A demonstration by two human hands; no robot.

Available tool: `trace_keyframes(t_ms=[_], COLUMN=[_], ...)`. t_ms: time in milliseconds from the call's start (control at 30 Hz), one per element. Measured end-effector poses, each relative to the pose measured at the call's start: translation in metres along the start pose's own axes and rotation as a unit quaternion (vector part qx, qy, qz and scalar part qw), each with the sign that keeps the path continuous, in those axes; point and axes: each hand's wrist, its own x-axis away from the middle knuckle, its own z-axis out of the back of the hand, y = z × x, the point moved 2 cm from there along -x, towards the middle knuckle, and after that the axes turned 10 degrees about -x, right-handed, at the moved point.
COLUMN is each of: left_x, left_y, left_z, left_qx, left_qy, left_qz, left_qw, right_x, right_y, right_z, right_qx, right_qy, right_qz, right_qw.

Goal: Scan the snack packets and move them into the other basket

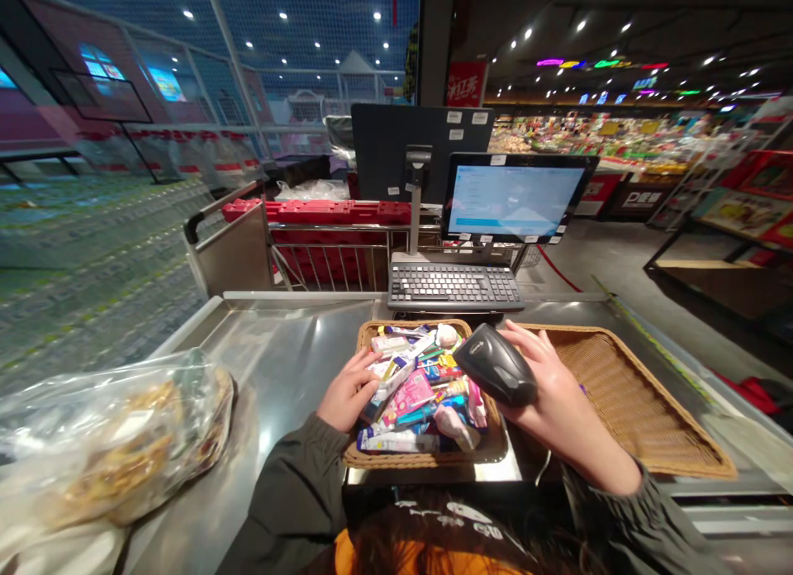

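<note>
My right hand is wrapped round a black handheld barcode scanner, whose head points left over a wicker basket. Packed inside that basket are several small packaged goods, among them a pink packet and a long white and blue box. At the basket's left side lies my left hand, its fingers stretched over the goods and touching the end of a slim pale box. Whether those fingers grip the box is hard to see.
A second wicker basket stands at the right. Behind the goods are a keyboard and a lit screen. Clear plastic bags with brownish food lie on the metal counter at left. A metal cart stands beyond.
</note>
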Motion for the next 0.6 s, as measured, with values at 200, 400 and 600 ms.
trace_keyframes(t_ms=[200,400,600], left_x=[0.02,0.035,0.051], left_y=[-0.022,-0.017,-0.011], left_z=[-0.013,-0.026,-0.032], left_qx=[-0.049,-0.138,-0.197], left_qy=[0.012,0.039,0.024], left_qz=[0.081,0.149,0.128], left_qw=[0.995,0.978,0.972], right_x=[0.0,-0.002,-0.003], right_y=[-0.006,-0.016,-0.024], right_z=[-0.01,-0.028,-0.052], right_qx=[-0.01,-0.034,-0.058], right_qy=[-0.044,-0.084,-0.142], right_qz=[-0.005,0.0,0.0], right_qw=[0.999,0.996,0.988])
